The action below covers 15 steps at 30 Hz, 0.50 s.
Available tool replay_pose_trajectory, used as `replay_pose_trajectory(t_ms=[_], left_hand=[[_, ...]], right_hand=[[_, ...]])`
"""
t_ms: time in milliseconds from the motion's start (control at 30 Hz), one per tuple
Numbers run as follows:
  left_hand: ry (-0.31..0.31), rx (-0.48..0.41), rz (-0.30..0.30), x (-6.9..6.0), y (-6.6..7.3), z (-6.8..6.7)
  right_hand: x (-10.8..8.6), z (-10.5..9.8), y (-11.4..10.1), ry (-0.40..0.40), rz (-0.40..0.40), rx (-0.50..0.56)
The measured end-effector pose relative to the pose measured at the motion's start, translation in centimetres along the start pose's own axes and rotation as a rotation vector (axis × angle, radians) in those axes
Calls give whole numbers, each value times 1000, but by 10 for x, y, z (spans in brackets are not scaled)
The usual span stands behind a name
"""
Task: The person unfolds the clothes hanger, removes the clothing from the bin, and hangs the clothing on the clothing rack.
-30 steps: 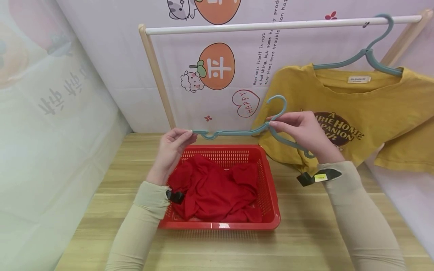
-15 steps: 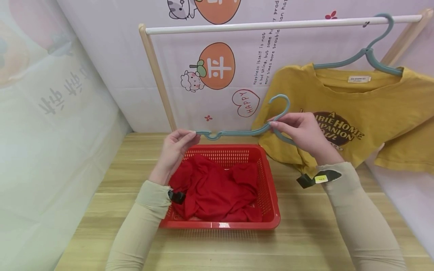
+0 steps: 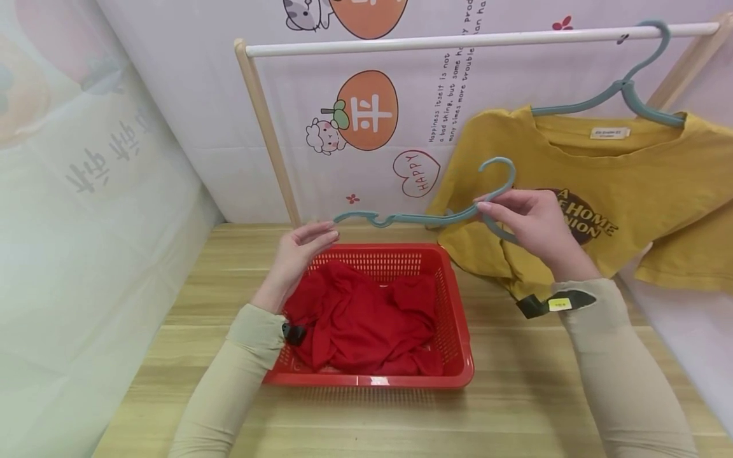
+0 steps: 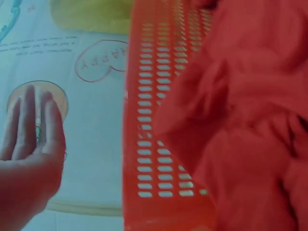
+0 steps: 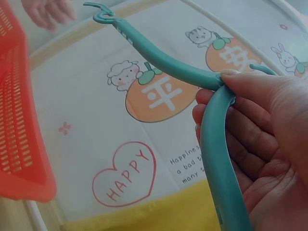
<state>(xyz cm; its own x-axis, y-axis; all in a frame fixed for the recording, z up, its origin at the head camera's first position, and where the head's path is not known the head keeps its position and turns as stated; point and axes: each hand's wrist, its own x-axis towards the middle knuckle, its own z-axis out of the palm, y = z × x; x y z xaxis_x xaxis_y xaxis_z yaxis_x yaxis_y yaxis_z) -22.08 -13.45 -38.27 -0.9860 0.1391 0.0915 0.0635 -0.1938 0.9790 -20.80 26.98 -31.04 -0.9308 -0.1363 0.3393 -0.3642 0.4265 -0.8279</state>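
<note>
A teal hanger (image 3: 424,219) is pinched at its neck between the thumb and fingers of my right hand (image 3: 529,222), hook upward. In the right wrist view the hanger (image 5: 166,57) spreads both ways from my right hand (image 5: 269,120). My left hand (image 3: 300,251) is just off the hanger's left tip, and the right wrist view shows a gap between them. The left wrist view shows the left hand (image 4: 38,139) with fingers extended and nothing in them. Below lies a crumpled red garment (image 3: 372,324) inside a red plastic basket (image 3: 458,343).
A mustard T-shirt (image 3: 601,172) hangs on another teal hanger (image 3: 627,83) from the white rail (image 3: 435,43) at the right. A wooden post (image 3: 266,127) supports the rail's left end. Basket and rack stand on a wooden tabletop (image 3: 366,426) before a printed wall sheet (image 3: 246,184).
My right hand has carried the hanger a little to the right. The left hand has let go of the hanger's tip, which it pinched earlier.
</note>
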Motion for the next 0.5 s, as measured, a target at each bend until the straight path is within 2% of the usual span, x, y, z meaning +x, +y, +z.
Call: replay_pose_trajectory(t_ms=[167,300,400,500], left_hand=[[58,226,-144,-1,-9,-8],[64,449,-236,-2,-17,-13],[58,541,-268,-2,-22,-14],[55,587,-299,-2,-28,-15]], right_hand=[[-2,-3,1,-3,12,3],[-2,-3,1,-6,19,10],[-3,-2,1,-7,30,9],[-3,-1,0,-9,41,2]])
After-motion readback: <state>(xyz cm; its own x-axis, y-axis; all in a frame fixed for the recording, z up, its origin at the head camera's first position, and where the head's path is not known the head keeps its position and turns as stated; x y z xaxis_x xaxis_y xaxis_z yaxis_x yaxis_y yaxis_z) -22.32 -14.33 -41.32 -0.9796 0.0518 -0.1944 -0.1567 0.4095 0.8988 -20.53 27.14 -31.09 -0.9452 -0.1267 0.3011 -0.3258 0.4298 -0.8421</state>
